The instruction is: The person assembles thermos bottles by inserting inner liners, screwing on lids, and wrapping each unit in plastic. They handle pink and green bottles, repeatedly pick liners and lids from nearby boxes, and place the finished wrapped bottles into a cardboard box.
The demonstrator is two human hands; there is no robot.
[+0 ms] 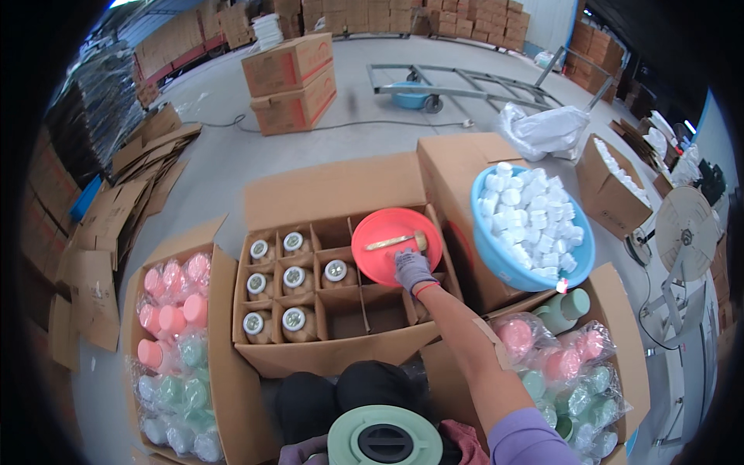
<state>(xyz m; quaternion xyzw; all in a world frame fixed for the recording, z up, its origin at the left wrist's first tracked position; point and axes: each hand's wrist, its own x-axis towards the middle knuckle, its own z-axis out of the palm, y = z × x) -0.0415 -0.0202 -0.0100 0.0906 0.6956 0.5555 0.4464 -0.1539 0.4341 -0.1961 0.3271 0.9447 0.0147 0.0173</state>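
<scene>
My right hand (413, 269), in a grey glove, reaches over a red plastic basin (368, 265). Its fingers are stretched toward a small mallet (391, 242) with a yellowish handle lying in the basin; I see no grip on it. The basin sits on a divided carton (333, 358), where several jars with silvery-white lids (294, 277) stand in cells. At the lower edge, my gloved left hand (302, 451) is partly cut off, closed against the side of a pale green flask (347, 435). The flask's round top has a black stopper (386, 442).
A blue basin (496, 267) heaped with white caps stands on a carton at right. Open cartons of bagged pink and green cups flank me at left (225, 325) and right (628, 333). Beyond are stacked boxes (291, 77), a metal cart frame (465, 74) and a floor cable.
</scene>
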